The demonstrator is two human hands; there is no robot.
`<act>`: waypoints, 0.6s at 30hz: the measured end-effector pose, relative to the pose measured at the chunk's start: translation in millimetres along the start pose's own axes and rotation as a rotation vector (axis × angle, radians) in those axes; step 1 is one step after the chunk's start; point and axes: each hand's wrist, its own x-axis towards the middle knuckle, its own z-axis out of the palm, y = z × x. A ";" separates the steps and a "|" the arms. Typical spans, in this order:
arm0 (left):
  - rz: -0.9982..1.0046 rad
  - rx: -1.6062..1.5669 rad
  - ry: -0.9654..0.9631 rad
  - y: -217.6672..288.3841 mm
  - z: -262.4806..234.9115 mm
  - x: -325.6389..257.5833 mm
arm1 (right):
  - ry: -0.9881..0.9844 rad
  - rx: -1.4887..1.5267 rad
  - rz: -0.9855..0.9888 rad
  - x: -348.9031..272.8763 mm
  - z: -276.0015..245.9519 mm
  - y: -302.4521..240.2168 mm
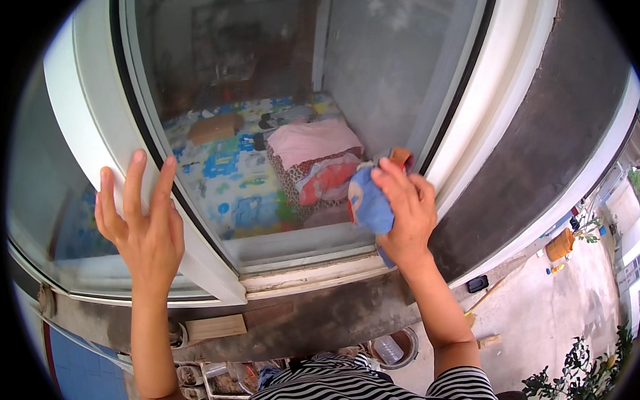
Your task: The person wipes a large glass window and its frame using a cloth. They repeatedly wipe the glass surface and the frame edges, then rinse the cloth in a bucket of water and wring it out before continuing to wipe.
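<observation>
A white-framed window stands in front of me, its glass edged by a black seal. My right hand presses a blue cloth with orange and red patches to the lower right of the pane, fingers bent over it. Part of the cloth is hidden under the palm. At the left, my left hand has its fingers spread against the white window frame and holds nothing. Behind the glass lie a blue, green and white patterned bed cover and a pink folded cloth.
Below the window runs a dark sill with a wooden board on it. Beneath, a round tub holds a clear plastic container. A leafy plant stands at lower right; a black tray lies on the pale yard.
</observation>
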 end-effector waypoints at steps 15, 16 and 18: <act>-0.009 0.010 -0.025 4.6 -2.4 1.4 | -0.009 0.044 0.052 -25.7 12.4 -5.5; -0.009 0.013 -0.028 7.3 -3.2 1.2 | -0.094 0.073 0.041 -45.4 10.3 -8.5; -0.046 -0.196 -0.058 21.0 -12.8 -13.2 | -0.274 0.180 0.133 -63.2 0.7 -16.3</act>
